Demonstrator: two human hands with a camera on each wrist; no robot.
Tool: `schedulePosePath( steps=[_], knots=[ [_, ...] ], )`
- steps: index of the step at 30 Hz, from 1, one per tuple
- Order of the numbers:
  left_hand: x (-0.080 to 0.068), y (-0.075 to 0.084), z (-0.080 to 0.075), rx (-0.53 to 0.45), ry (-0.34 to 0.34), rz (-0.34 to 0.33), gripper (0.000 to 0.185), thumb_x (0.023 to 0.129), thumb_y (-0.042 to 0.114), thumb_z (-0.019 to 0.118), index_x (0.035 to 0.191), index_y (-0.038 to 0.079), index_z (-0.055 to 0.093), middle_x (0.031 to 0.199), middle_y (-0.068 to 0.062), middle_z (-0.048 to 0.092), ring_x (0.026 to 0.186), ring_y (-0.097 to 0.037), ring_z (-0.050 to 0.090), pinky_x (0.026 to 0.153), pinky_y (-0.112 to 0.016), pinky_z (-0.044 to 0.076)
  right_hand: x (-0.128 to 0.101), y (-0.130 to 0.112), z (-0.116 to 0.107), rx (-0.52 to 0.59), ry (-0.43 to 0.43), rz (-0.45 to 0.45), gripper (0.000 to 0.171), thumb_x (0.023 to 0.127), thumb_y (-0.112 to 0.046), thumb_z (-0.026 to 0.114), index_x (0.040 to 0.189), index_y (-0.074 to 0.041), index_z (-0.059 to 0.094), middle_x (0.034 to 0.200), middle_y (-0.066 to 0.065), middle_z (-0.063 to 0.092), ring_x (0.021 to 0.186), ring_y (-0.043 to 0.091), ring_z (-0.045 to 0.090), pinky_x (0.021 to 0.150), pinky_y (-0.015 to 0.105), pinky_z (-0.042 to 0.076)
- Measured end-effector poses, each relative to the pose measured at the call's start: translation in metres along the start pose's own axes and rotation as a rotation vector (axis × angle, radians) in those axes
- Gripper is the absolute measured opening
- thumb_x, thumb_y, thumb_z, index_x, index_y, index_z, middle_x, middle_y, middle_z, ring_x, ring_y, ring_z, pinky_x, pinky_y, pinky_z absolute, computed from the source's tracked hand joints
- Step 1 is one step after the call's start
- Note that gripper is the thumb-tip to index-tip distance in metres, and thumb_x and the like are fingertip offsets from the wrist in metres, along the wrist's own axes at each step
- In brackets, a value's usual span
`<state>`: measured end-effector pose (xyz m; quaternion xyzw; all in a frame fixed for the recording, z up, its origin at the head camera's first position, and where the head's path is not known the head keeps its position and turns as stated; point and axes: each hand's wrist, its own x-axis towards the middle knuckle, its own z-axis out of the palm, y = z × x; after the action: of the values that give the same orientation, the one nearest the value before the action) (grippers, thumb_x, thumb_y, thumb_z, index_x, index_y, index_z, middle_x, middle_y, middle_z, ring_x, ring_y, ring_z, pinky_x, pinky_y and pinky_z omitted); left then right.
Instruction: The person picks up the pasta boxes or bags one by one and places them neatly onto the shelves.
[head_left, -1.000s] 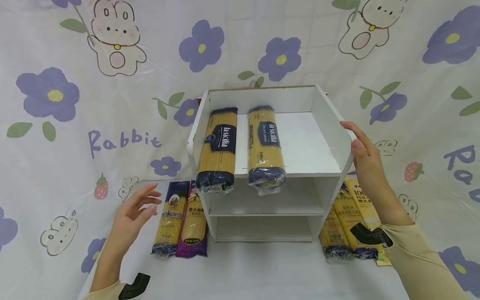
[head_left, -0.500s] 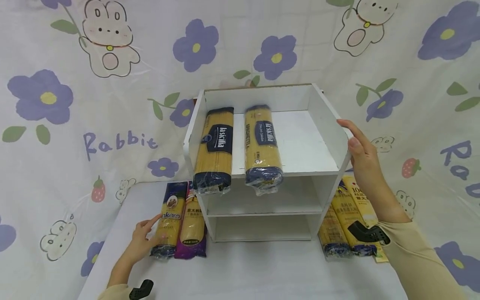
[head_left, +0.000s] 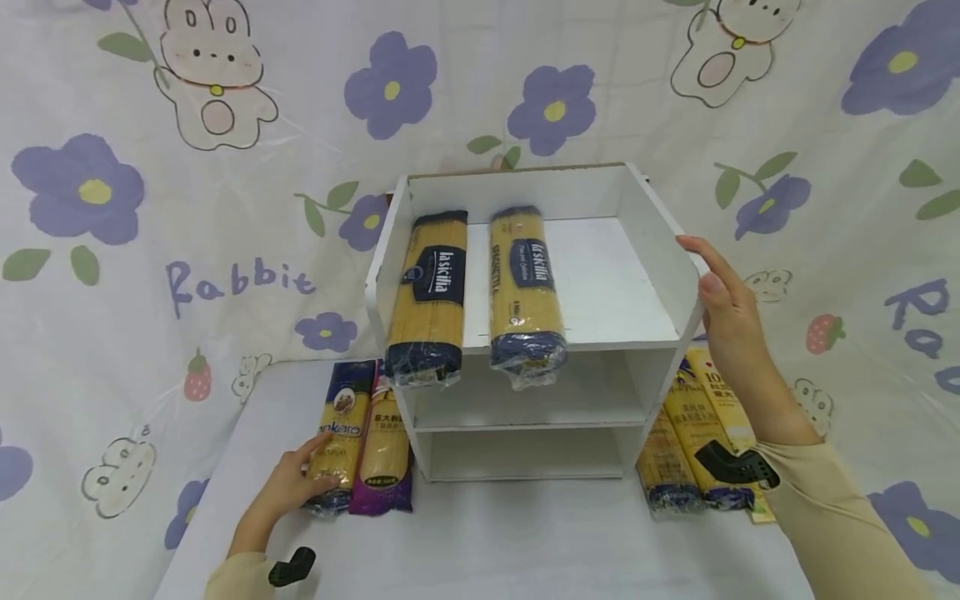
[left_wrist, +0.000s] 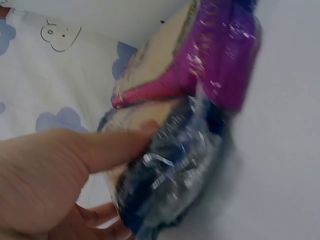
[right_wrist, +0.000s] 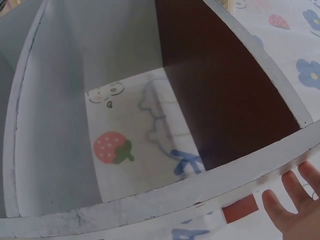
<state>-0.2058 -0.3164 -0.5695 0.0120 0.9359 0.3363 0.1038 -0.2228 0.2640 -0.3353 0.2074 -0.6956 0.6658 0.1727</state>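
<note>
Table (head_left: 525, 546): white and flat, with a soft gray shadow (head_left: 517, 504).
Cloth wall (head_left: 472, 92): white with thin creases, behind the table and at both sides.
Flowers (head_left: 392, 88): big and small, purple with yellow middles.
Leaves (head_left: 85, 265): green, some on thin stems.
Rabbits (head_left: 213, 75): two big ones up high, with pink tummies, and little faces (head_left: 120, 475) lower down.
Strawberries (head_left: 197, 381): pink with green tops.
Word (head_left: 240, 287): "Rabbit" in purple on the left; more letters (head_left: 928, 302) near the right edge.
Light: soft and even.

Both top packs (head_left: 427, 304) (head_left: 525, 287) read "la sicilia". Leftmost pack (head_left: 345, 446) shows "nkara", first letter unclear; purple pack (head_left: 386, 454), "意大利". Backdrop (head_left: 240, 283): "Rabbit".
</note>
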Motion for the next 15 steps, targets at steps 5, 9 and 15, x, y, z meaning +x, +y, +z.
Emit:
schedulePosePath(
  steps=[5, 9, 15],
  knots=[
    [0.005, 0.007, -0.007, -0.025, -0.037, -0.052, 0.090, 0.079, 0.023, 0.082, 0.154, 0.010, 0.034, 0.131, -0.033, 0.055, 0.105, -0.034, 0.061, 0.085, -0.048, 0.055, 0.001, 0.002, 0.001, -0.016, -0.014, 0.014, 0.048, 0.104, -0.036, 0.044, 0.150, -0.020, 0.043, 0.156, 0.004, 0.038, 0.133, 0.015, 0.046, 0.101, 0.017, 0.042],
    [0.008, 0.007, -0.013, -0.112, -0.102, -0.047, 0.092, 0.080, 0.021, 0.081, 0.155, 0.010, 0.030, 0.133, -0.031, 0.055, 0.104, -0.030, 0.061, 0.085, -0.042, 0.055, 0.000, 0.001, 0.000, -0.066, -0.010, 0.038, 0.048, 0.105, -0.036, 0.043, 0.150, -0.022, 0.042, 0.158, 0.002, 0.036, 0.137, 0.015, 0.043, 0.112, 0.023, 0.038],
    [0.015, 0.003, -0.023, -0.256, -0.252, 0.028, 0.090, 0.084, 0.020, 0.076, 0.158, 0.013, 0.025, 0.136, -0.028, 0.053, 0.104, -0.024, 0.061, 0.084, -0.034, 0.055, -0.002, -0.002, -0.002, -0.089, -0.011, 0.043, 0.048, 0.105, -0.036, 0.041, 0.151, -0.022, 0.041, 0.159, 0.002, 0.035, 0.138, 0.015, 0.042, 0.117, 0.027, 0.035]
  ],
)
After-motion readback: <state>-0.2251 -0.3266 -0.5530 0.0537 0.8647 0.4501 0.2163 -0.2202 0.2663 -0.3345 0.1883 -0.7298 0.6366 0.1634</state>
